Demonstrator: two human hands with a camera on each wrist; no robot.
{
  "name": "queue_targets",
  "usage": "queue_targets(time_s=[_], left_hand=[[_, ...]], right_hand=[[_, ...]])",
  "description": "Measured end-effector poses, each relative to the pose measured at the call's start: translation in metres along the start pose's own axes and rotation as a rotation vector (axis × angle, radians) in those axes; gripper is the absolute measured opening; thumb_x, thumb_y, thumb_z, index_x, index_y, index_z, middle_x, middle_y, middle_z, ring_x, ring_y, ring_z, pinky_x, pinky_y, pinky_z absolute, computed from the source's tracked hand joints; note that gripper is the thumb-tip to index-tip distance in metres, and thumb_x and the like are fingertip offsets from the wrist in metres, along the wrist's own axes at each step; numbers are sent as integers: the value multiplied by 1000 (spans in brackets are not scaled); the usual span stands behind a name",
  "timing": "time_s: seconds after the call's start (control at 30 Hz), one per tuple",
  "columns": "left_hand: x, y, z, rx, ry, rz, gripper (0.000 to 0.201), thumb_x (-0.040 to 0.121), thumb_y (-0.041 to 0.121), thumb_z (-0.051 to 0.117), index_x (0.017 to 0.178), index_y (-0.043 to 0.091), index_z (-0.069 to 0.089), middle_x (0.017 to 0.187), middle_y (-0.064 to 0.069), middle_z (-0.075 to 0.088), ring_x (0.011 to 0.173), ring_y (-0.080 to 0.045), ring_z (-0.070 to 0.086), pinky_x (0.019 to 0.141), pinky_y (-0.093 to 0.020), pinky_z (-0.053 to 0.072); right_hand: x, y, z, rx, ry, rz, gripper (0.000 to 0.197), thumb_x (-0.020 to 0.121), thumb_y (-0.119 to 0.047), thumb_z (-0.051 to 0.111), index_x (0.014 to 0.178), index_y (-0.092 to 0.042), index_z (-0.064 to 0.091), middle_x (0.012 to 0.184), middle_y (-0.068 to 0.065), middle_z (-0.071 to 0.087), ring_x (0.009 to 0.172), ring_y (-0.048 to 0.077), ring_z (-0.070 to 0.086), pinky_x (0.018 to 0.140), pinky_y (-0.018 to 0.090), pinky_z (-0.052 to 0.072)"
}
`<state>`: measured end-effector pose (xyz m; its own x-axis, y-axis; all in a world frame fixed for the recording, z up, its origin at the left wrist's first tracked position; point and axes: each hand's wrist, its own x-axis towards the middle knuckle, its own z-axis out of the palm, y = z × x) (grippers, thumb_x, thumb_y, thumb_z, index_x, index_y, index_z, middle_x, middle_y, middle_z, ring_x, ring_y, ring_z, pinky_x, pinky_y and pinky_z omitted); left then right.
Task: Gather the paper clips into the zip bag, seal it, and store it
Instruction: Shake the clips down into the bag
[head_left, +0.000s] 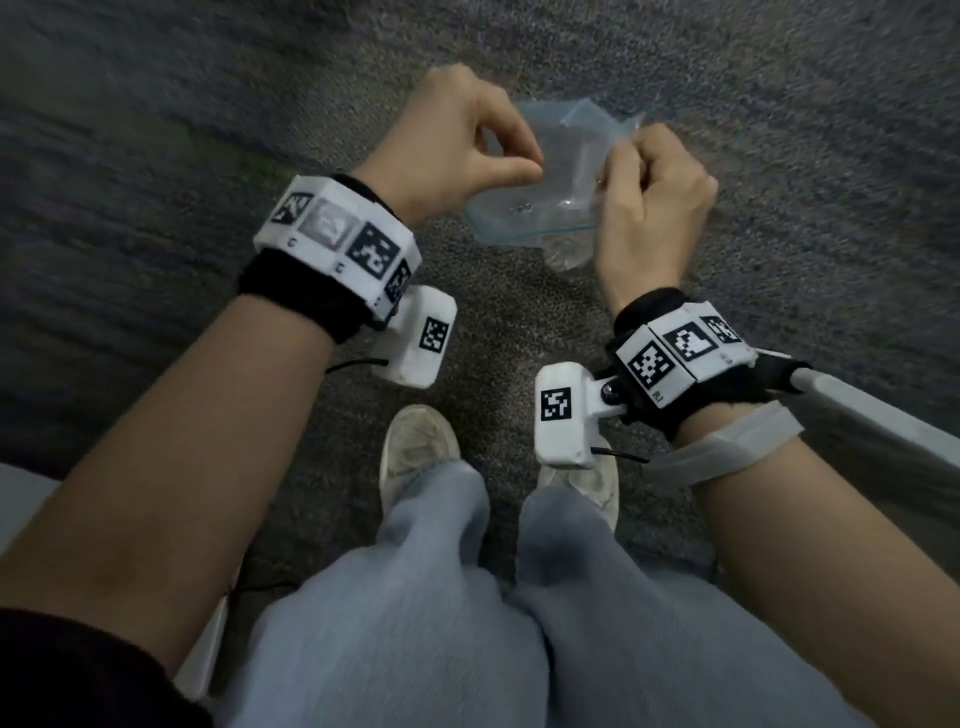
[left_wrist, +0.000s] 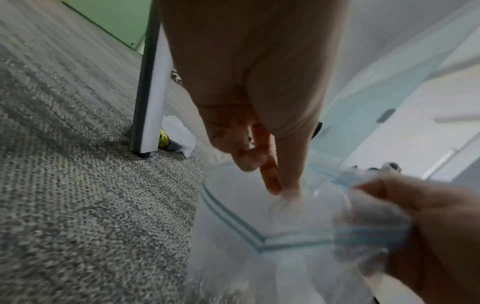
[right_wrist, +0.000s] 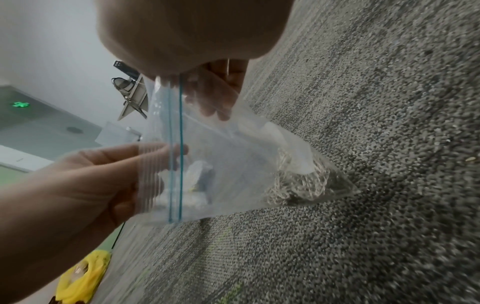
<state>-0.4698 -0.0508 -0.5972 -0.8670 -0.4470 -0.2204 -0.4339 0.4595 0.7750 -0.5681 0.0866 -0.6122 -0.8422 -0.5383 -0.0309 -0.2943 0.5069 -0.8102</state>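
**Zip bag held in the air between both hands**

The clear zip bag (right_wrist: 221, 164) with blue seal lines hangs above the grey carpet (head_left: 779, 156), paper clips (right_wrist: 298, 181) heaped in its bottom corner. No writing is readable on it. The left hand (head_left: 447, 150) pinches the bag's top edge between thumb and fingers; the right hand (head_left: 654, 208), fingers curled, grips the opposite side.
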Motion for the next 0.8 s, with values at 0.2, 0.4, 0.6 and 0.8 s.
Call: queue_targets(time_s=[0.2,0.4,0.6,0.8], left_hand=[[-40,7,-27,-94,252,-120,20,79,22,70,97,13,70,78,9,62,61,8,53,62,-10,39],[-83,30,-71,-141,308,-196,9,76,36,72,79,31,65,80,10,59,55,-14,48,52,-22,40],[-109,75,-97,-286,230,-310,18,87,30,62,96,16,69,102,1,66,63,-1,60,53,-13,48],[-127,134,-113,-470,250,-408,22,79,13,71,77,23,51,90,2,66,66,-6,65,54,-18,54]], right_hand=[[-10,-22,-13,-4,-124,-54,28,87,-21,47,74,-2,62,60,-5,47,61,14,44,59,31,31],[-20,-60,-39,15,-167,-33,21,88,-21,47,68,-16,53,53,-18,36,52,7,34,59,28,26],[-23,-106,-77,47,-174,-28,20,89,-21,46,71,-19,54,55,-18,38,52,-5,35,56,24,27],[-33,-160,-123,50,-190,-32,26,92,-22,46,66,-24,45,54,-18,37,47,-3,37,50,11,25]])
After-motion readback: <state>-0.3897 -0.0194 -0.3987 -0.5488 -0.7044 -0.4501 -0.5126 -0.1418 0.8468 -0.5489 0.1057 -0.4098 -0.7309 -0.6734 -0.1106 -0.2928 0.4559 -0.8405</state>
